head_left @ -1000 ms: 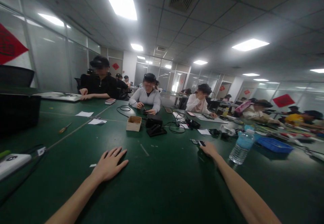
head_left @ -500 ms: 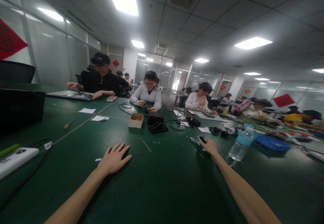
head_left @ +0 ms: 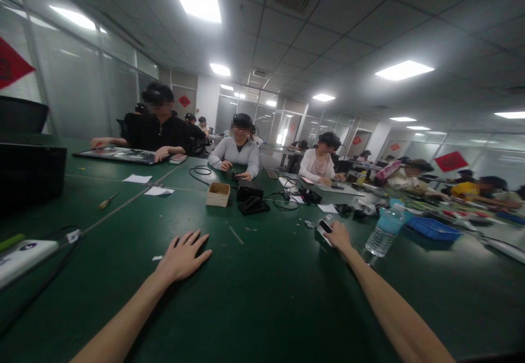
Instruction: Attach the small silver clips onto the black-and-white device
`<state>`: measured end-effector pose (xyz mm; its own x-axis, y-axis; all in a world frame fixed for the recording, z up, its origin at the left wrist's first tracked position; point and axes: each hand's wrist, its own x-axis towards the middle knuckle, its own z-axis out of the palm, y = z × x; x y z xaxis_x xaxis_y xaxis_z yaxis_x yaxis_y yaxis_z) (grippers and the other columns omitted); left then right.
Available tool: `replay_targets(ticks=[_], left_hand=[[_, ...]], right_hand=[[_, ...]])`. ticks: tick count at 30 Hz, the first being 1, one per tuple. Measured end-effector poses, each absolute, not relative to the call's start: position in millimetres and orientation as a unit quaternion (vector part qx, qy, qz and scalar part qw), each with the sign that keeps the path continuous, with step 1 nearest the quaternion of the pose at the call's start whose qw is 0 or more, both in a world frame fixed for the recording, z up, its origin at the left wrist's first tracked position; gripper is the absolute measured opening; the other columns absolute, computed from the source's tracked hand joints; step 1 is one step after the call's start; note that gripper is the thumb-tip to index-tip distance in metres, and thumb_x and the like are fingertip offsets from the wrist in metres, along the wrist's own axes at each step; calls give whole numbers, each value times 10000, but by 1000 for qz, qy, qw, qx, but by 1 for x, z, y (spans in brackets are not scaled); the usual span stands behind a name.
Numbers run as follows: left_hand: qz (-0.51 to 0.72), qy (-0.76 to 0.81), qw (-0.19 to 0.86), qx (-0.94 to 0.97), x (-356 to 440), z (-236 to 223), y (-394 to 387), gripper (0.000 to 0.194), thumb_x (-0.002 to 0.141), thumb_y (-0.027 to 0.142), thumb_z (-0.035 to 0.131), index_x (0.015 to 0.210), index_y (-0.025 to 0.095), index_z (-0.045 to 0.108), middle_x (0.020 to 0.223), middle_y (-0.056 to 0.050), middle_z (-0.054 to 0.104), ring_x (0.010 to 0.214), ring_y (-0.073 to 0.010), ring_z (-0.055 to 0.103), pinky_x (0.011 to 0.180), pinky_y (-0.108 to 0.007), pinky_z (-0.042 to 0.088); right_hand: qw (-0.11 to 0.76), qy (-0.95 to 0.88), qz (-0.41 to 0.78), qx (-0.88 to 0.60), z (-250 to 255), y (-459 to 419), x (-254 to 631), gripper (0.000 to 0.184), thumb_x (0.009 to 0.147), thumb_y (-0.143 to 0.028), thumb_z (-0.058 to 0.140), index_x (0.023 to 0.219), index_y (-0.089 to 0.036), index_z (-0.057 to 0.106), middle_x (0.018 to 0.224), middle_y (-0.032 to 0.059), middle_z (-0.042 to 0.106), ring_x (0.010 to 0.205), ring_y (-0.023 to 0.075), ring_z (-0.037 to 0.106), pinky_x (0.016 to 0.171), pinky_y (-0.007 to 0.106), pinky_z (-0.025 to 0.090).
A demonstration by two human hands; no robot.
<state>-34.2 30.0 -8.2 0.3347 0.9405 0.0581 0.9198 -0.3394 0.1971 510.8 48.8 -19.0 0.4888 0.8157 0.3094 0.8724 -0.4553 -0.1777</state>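
My left hand (head_left: 184, 255) lies flat on the green table (head_left: 254, 308), palm down with its fingers spread. A small white scrap (head_left: 157, 258) is just to the left of it. Farther right, my right hand (head_left: 338, 236) is closed round a small block-like object (head_left: 324, 230) with a dark face and pale edges. Its exact kind does not show, and the fingers cover part of it. Small grey pieces (head_left: 310, 224) lie beside that object on the table. A clear water bottle (head_left: 381, 236) with a blue label stands right of my right hand.
An open-topped cardboard box (head_left: 217, 195) and black devices (head_left: 251, 196) sit ahead. Farther right is a blue tray (head_left: 435, 228). At left are a brush (head_left: 108, 201), a white power strip (head_left: 28, 259) and a dark screen (head_left: 30, 174). Several people work across the table.
The small block in my right hand has tilted and shows more of its pale side. My left hand stays flat. A co-worker at right has lowered a hand to the table.
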Motion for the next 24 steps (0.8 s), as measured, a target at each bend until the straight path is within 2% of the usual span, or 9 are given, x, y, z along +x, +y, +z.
replay_targets(ticks=[9, 13, 19, 24], left_hand=[[90, 569, 74, 814, -35, -8, 31, 652, 876, 641, 318, 1425, 292, 363, 1531, -72, 270, 1414, -292, 212, 1124, -544, 141], [91, 568, 73, 815, -36, -7, 30, 652, 876, 638, 322, 1427, 291, 360, 1532, -75, 267, 1413, -292, 215, 1123, -544, 144], [93, 566, 78, 815, -35, -5, 30, 653, 875, 632, 333, 1424, 281, 368, 1526, -75, 282, 1412, -297, 215, 1125, -546, 142], [82, 570, 81, 814, -34, -2, 28, 656, 877, 629, 321, 1431, 278, 353, 1532, -76, 263, 1418, -289, 201, 1126, -544, 139]], right_hand=[[184, -510, -98, -834, -16, 50, 512, 365, 721, -225, 634, 1051, -106, 535, 1069, 146, 570, 1020, 252, 543, 832, 284, 402], [197, -502, -68, -839, -15, 48, 513, 360, 748, -298, 618, 1045, -99, 578, 1059, 152, 604, 1006, 262, 563, 801, 286, 407], [208, -498, 31, -841, -12, 41, 518, 337, 787, -407, 579, 894, -111, 701, 824, 99, 690, 789, 226, 631, 659, 262, 410], [227, -496, 67, -835, -3, 36, 522, 395, 858, -424, 480, 949, -125, 721, 896, 92, 702, 842, 218, 634, 665, 244, 405]])
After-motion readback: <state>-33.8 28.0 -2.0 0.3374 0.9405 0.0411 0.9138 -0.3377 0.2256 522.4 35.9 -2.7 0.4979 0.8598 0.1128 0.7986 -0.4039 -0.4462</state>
